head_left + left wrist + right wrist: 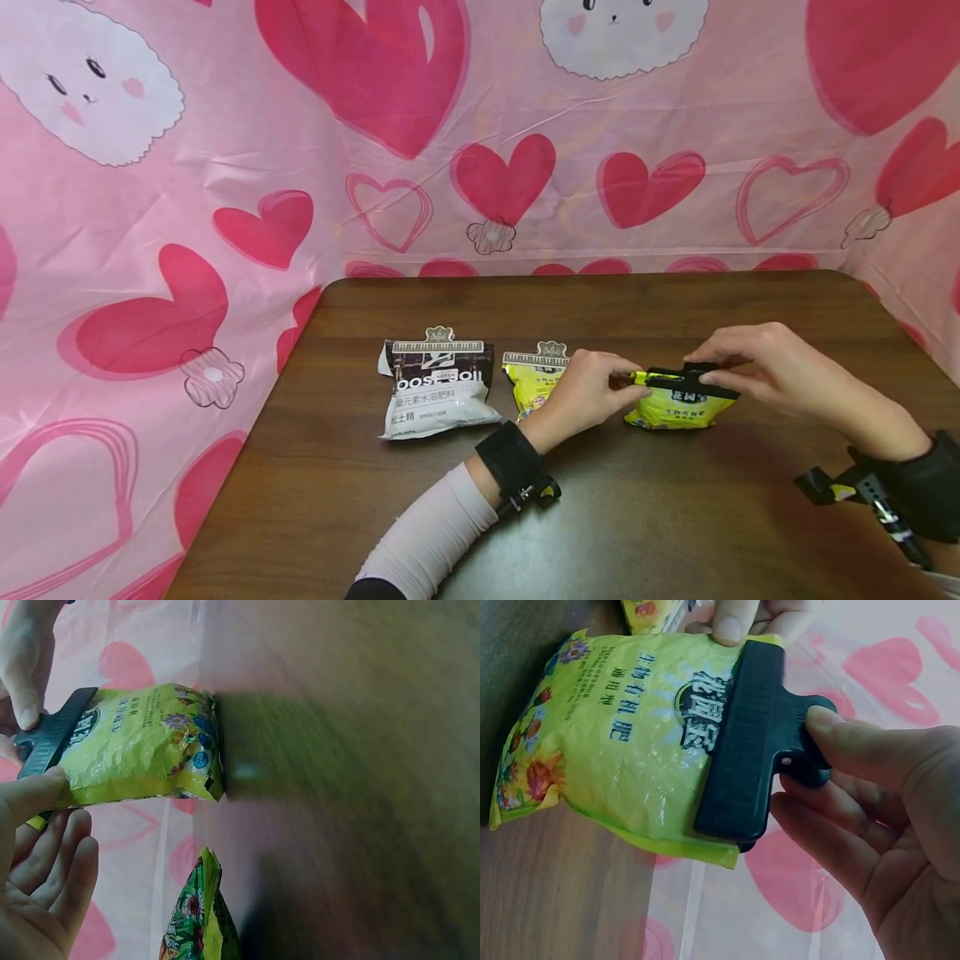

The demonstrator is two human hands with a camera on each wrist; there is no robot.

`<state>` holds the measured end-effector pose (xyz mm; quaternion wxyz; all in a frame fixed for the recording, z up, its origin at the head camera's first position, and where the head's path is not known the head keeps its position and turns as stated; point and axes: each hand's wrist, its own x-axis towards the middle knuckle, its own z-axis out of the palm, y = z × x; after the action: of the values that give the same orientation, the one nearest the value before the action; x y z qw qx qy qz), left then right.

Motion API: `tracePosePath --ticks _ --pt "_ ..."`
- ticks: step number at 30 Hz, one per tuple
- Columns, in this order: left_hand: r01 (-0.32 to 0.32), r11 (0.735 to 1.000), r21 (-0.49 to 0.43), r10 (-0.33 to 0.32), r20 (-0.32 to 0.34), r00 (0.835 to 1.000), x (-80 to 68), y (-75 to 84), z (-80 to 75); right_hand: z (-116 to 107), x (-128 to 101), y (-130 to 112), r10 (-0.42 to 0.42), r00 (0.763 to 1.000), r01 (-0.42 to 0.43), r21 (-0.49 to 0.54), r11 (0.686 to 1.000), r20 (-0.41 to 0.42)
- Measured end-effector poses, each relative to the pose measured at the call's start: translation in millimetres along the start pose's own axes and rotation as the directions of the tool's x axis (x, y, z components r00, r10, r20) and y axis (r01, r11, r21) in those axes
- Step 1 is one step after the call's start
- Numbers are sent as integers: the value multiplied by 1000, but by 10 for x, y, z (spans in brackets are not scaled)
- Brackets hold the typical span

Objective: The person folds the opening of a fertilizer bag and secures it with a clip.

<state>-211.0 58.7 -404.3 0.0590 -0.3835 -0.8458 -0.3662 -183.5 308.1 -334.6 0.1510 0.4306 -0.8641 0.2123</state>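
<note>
A yellow-green printed bag (672, 414) stands on the table at the right, with a wide black clip (742, 742) across its top edge. My right hand (772, 367) pinches the clip's handles between thumb and fingers. With thumb and fingers, my left hand (588, 385) pinches the bag's top corner beside the clip's end. In the left wrist view, the bag's lower end (199, 742) is toward the wooden surface. Flower pictures run along its bottom part in the right wrist view.
Left of the hands lies a white and black bag (435, 408) with a clip (438, 345) on its top. Another yellow bag (528, 387), also clipped, is partly hidden behind my left hand. A pink heart-printed cloth (570, 108) hangs behind the brown table (600, 533).
</note>
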Motion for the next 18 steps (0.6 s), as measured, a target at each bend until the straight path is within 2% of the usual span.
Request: tracePosePath --ticks 18 --pt "7 1000 -4 -7 24 1000 -16 2 -13 22 -17 -31 37 999 -37 -31 999 5"
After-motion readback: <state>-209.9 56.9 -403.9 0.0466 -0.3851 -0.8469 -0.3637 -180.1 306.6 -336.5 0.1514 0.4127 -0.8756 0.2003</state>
